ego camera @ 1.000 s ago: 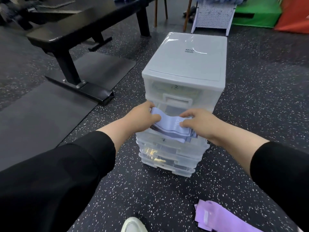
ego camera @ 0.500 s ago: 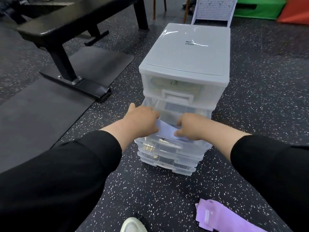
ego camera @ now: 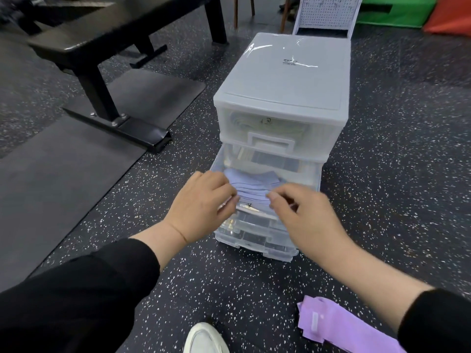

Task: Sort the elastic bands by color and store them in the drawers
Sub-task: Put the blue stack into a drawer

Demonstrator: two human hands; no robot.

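Translucent glossy plastic drawer unit [ego camera: 280, 80]; soft matt cloth bands [ego camera: 251, 186]; rough speckled rubber floor [ego camera: 395, 174]; smooth matt black mat [ego camera: 63, 161].

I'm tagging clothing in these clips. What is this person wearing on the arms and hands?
Both arms wear long black sleeves ending short of the wrists. The left hand and right hand are bare: no gloves, rings or watch visible.

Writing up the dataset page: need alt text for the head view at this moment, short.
A person's left hand and right hand hover at the front of an open drawer in a clear plastic drawer unit, where a stack of pale blue bands lies. Purple bands lie on the speckled floor nearby; a black bench stands behind.
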